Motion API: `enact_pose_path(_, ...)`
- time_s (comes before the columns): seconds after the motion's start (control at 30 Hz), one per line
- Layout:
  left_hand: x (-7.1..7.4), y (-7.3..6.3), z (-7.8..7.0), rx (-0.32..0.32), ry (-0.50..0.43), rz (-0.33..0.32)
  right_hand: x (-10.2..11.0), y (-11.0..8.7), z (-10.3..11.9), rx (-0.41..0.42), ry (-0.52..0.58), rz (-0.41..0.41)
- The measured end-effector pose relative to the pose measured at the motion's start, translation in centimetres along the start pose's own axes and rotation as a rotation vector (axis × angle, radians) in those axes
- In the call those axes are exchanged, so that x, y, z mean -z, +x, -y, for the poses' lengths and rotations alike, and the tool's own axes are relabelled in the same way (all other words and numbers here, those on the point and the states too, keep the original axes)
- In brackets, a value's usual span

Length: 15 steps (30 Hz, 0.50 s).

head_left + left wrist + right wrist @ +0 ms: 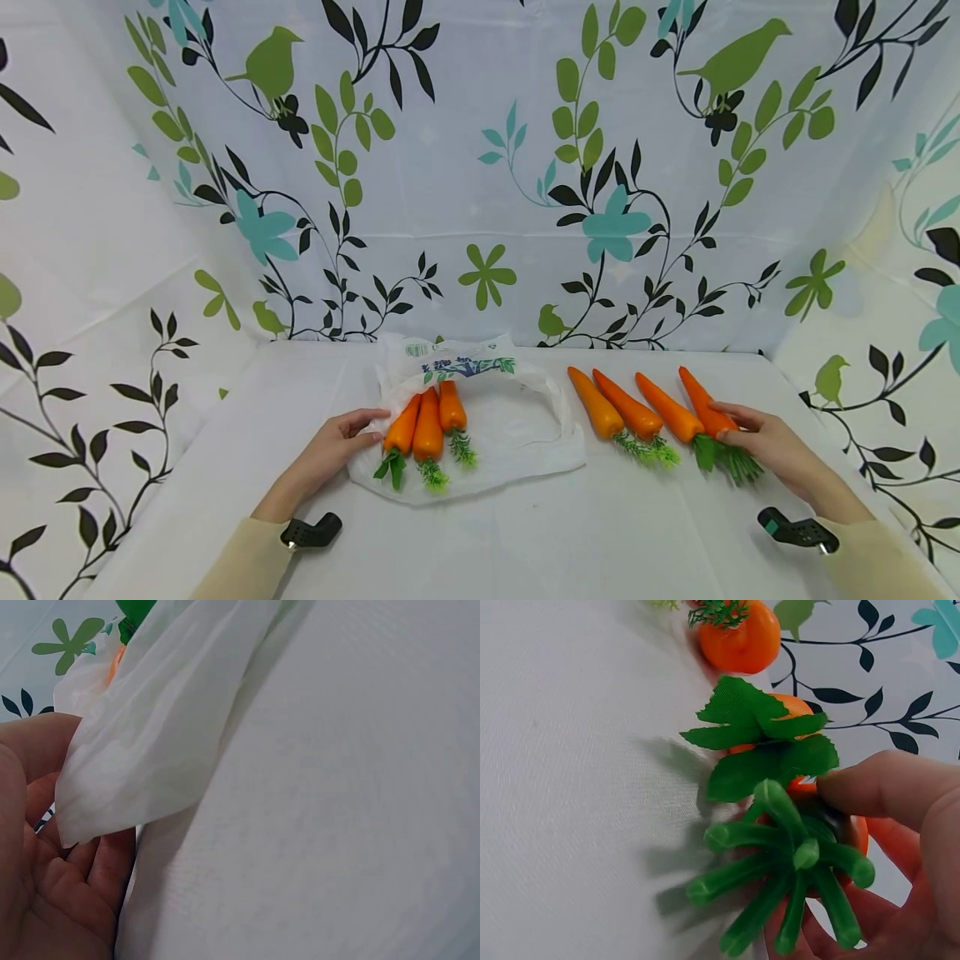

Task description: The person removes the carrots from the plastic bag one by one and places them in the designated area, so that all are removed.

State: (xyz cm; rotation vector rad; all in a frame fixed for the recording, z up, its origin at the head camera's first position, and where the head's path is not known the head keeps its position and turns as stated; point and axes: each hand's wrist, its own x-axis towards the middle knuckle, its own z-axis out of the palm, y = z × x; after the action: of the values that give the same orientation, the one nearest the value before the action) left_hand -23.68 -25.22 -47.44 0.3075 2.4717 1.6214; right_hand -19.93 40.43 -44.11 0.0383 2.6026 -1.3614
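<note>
Left fingers at edge of bag

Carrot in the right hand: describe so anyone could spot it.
On the white table, right of the plastic bag, lie four carrots. Pick the rightmost carrot, in the right hand: its top is bare green stalks, not leafy or feathery like its neighbours.

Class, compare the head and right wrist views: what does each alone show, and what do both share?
Only the head view: the left hand, the white bag and the three carrots with it.
Only the right wrist view: the green stalks seen end-on.
Both: the right hand, the carrot it holds, the broad-leaved carrot beside it, the white table and the patterned cloth.
</note>
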Motion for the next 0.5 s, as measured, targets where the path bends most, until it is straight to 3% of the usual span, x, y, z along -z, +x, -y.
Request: enact_pose_path(0.5, -0.01, -0.04, 0.21, -0.006, 0.005, 0.000, -0.54, 0.30, -0.12, 0.011, -0.026, -0.050)
